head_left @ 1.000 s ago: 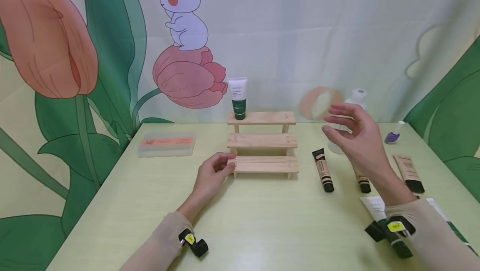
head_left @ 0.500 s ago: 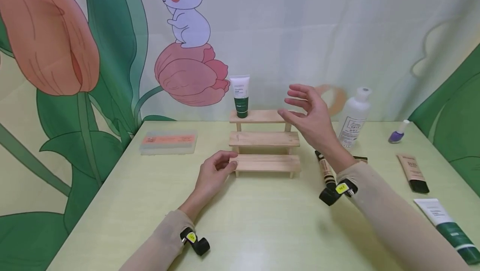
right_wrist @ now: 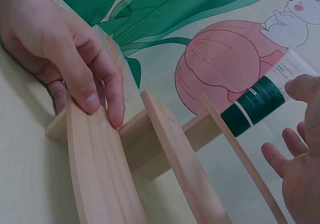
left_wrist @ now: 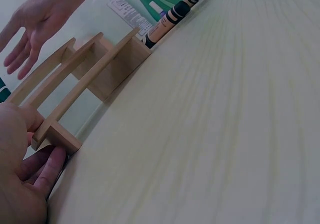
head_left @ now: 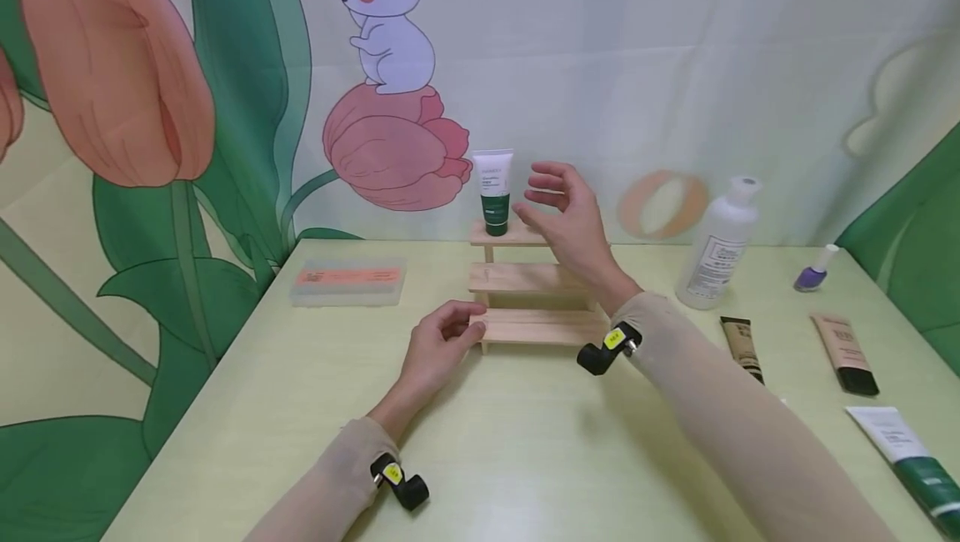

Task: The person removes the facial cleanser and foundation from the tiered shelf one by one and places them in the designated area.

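Note:
A three-step wooden display rack (head_left: pixel 536 327) stands on the table. My left hand (head_left: pixel 438 348) grips the left end of its lowest step, thumb on top, as the right wrist view also shows. On the left end of the top step a white and green squeeze tube (head_left: pixel 495 194) stands upright on its cap. Just right of that tube is my right hand (head_left: pixel 568 221), fingers spread and loosely bent, holding nothing. In the right wrist view its thumb (right_wrist: pixel 302 87) overlaps the tube's white part; whether they touch I cannot tell.
A flat clear case (head_left: pixel 348 283) lies left of the rack. To the right are a white bottle (head_left: pixel 720 246), a purple nail polish bottle (head_left: pixel 816 268), a gold-and-black tube (head_left: pixel 742 346), a beige BB cream tube (head_left: pixel 843 354) and another white-green tube (head_left: pixel 911 467). A printed curtain hangs behind.
My right hand has moved left from over the items at the right to beside the standing tube. My left hand has kept its grip on the rack. The view has shifted slightly.

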The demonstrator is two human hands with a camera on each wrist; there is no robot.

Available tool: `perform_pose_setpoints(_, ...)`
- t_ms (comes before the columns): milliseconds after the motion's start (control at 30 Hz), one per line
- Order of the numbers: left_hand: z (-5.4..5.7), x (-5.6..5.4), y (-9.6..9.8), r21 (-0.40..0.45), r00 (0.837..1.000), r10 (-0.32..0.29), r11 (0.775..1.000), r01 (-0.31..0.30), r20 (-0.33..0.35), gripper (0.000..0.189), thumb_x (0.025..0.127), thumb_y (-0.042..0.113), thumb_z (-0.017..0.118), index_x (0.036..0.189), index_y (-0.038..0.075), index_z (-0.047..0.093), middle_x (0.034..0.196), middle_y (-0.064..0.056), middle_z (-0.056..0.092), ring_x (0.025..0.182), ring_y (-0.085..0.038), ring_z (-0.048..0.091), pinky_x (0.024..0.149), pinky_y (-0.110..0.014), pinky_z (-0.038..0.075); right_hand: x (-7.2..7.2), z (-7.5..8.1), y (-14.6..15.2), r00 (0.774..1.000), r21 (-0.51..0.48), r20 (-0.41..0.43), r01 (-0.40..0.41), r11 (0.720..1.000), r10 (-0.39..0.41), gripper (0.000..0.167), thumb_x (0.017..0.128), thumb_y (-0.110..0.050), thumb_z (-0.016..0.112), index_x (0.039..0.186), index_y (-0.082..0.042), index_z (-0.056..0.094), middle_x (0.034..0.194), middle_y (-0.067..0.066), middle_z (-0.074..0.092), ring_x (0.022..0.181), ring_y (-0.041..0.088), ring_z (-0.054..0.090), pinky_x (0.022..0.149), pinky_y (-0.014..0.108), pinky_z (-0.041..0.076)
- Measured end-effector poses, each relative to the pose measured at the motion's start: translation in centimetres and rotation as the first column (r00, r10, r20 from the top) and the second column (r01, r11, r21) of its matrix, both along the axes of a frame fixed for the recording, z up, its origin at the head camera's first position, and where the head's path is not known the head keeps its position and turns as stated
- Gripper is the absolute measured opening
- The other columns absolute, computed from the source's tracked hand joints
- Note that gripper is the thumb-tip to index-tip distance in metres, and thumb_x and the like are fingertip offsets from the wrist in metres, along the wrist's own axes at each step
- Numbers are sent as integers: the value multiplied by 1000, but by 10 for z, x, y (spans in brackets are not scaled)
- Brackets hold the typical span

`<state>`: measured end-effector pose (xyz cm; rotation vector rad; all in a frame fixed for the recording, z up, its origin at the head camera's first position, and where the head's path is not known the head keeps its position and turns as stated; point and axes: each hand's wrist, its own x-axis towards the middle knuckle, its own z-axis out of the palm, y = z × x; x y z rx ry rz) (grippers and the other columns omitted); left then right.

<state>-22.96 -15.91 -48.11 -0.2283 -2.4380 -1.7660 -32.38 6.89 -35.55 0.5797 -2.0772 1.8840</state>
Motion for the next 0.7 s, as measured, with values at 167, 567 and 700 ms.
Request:
perform_pose_setpoints(167,0,0,0,-5,1000,-1,1000,1,3,23,107,19,77,129,16,80,119,-1,79,106,-19,70,90,-30,56,-5,-1,-16,999,9,29,-17,1000,17,58,102,-12,83,155,-15,57,146,12,64,134,32,67,108,44,59)
perform_pose_setpoints(567,2,1,3,19,1000,-5,1000,5,14,21,106,18,78,127,19,81,115,0,80,104,-19,72,91,-35,56,-8,1,-33,993,85,115,-2,996,-7,58,104,-8,79,156,-13,54,143,14,66,132,32,66,116,51,53)
perform_pose_setpoints(700,2,1,1,14,1000,4,1000,-5,23,22,106,18,78,128,19,81,114,1,79,104,-19,71,89,-34,56,-9,0,-37,991,111,128,20,994,-34,57,104,-6,79,156,-13,54,143,13,66,133,34,66,118,51,51)
